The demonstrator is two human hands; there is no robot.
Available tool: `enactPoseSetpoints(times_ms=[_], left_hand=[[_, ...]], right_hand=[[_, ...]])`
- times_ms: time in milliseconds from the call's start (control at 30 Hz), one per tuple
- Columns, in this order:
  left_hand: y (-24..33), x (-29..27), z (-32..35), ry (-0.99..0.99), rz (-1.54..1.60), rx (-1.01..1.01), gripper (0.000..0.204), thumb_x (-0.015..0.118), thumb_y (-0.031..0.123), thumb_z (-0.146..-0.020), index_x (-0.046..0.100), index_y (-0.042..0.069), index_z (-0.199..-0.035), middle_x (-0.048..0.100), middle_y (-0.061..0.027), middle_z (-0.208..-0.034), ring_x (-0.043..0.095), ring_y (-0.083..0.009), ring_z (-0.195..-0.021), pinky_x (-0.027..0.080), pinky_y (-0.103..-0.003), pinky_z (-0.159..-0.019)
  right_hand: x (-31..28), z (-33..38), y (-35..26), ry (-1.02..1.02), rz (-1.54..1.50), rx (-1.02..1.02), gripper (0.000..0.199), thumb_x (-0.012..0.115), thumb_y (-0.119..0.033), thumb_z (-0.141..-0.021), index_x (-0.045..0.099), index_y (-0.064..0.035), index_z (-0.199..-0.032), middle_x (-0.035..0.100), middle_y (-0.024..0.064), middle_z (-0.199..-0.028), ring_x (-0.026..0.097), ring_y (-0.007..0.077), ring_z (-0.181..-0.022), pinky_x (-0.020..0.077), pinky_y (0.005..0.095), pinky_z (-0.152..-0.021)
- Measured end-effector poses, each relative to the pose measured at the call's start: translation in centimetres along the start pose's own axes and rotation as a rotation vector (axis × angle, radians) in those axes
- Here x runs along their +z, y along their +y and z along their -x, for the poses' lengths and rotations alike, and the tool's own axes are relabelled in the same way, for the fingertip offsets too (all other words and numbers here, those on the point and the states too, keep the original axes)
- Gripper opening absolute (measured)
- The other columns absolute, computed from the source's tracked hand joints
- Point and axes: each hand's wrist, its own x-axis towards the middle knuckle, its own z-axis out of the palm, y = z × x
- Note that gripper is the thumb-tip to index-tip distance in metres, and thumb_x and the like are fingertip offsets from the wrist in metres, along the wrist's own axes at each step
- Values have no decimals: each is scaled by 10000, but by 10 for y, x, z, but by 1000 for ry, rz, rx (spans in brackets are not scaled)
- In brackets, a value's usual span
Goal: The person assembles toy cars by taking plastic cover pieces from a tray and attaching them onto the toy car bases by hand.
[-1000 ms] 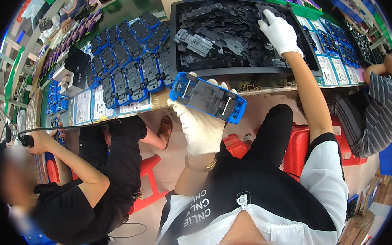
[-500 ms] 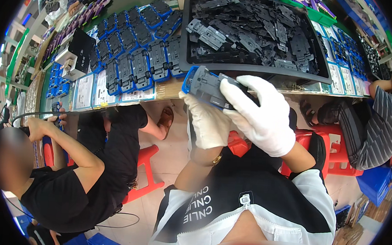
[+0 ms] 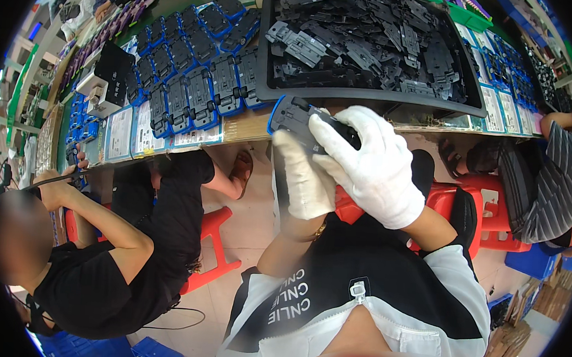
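Both my hands wear white gloves and grip one toy car (image 3: 295, 119), its blue body edge at the left and its dark grey underside facing up. My left hand (image 3: 304, 179) supports it from the near left side, its fingers partly behind the car. Thumb and fingers of my right hand (image 3: 373, 164) close around the car's right end, covering part of the base. Just beyond stands a black tray (image 3: 375, 104) heaped with loose dark car base plates (image 3: 365, 56). Rows of blue toy cars with grey bases (image 3: 200, 91) lie upside down on the table to the left.
A small black and white box (image 3: 112, 79) stands left of the car rows. Printed sheets (image 3: 120, 132) line the table edge. A co-worker in black (image 3: 97, 265) sits at the left, another in stripes (image 3: 554, 182) at the right. Red stools (image 3: 213, 246) stand on the floor.
The toy car has shifted slightly left and tilted in my hands. My right hand has moved a little left and its fingers have curled closer around the car.
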Motion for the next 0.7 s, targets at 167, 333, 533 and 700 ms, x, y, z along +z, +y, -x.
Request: enactPoseSetpoints(times_ms=[167,333,533,700], left_hand=[[9,13,-5,-63,-72,80,329,554,182,-1004,513,95,-1319,616,-76,-1194,579,-184,-1103,472,-340,-977],[20,33,4,-48,-23,167,477,607,236,-970,423,136,-1399,613,-101,-1168,601,-260,-1101,514,-427,-975],[15,24,5,-33,-19,150,484,610,241,-969,420,127,-1398,606,-103,-1189,603,-255,-1108,522,-417,-960],[14,24,8,-83,-109,178,503,618,250,-965,412,127,-1407,590,-91,-1211,604,-238,-1104,512,-399,-956]], right_hand=[[2,-8,15,-24,-142,-34,514,754,-177,-729,628,-156,-1227,591,108,-1136,600,302,-1044,507,380,-844],[11,14,34,139,-713,287,445,677,-137,-871,564,-10,-1283,608,154,-1167,628,260,-1014,506,339,-875],[12,22,15,-108,-1378,721,654,730,-214,-870,430,8,-1406,543,123,-1340,525,166,-1186,462,316,-974],[7,27,9,-25,-1455,689,638,718,-134,-864,421,25,-1406,524,123,-1365,512,171,-1213,428,325,-1024]])
